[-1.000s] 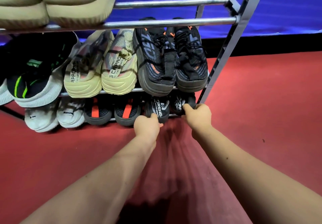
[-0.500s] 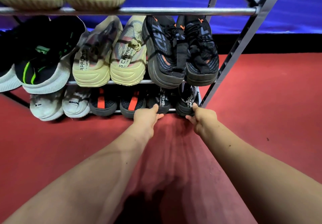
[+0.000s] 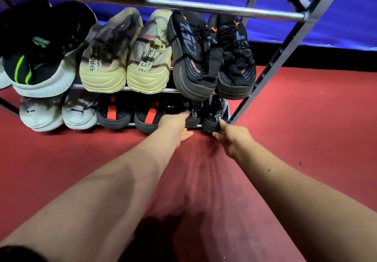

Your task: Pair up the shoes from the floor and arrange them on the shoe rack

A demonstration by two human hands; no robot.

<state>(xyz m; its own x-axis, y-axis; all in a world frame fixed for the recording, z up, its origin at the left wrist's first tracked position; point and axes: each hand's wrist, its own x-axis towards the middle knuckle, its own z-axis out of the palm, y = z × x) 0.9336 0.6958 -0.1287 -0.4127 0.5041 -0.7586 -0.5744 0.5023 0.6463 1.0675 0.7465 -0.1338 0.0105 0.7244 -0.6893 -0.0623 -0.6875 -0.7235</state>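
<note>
A metal shoe rack (image 3: 271, 74) holds paired shoes on three shelves. At the right end of the bottom shelf stands a black pair with white lettering, left shoe (image 3: 193, 117) and right shoe (image 3: 214, 117), heels toward me. My left hand (image 3: 176, 126) touches the left shoe's heel with straight fingers and its thumb spread below. My right hand (image 3: 231, 138) presses fingertips and thumb against the right shoe's heel. Neither hand is curled round a shoe.
The middle shelf carries a black-green pair (image 3: 40, 68), a beige pair (image 3: 126, 66) and a black-orange pair (image 3: 212, 58). The bottom shelf also has a white pair (image 3: 61, 113) and black sandals with red straps (image 3: 130, 115). Red floor (image 3: 306, 139) lies around, with a blue wall behind.
Both hands loosened from gripping the black lettered shoes to fingertip contact, and the pair slid deeper onto the bottom shelf. The view shifted closer and slightly right.
</note>
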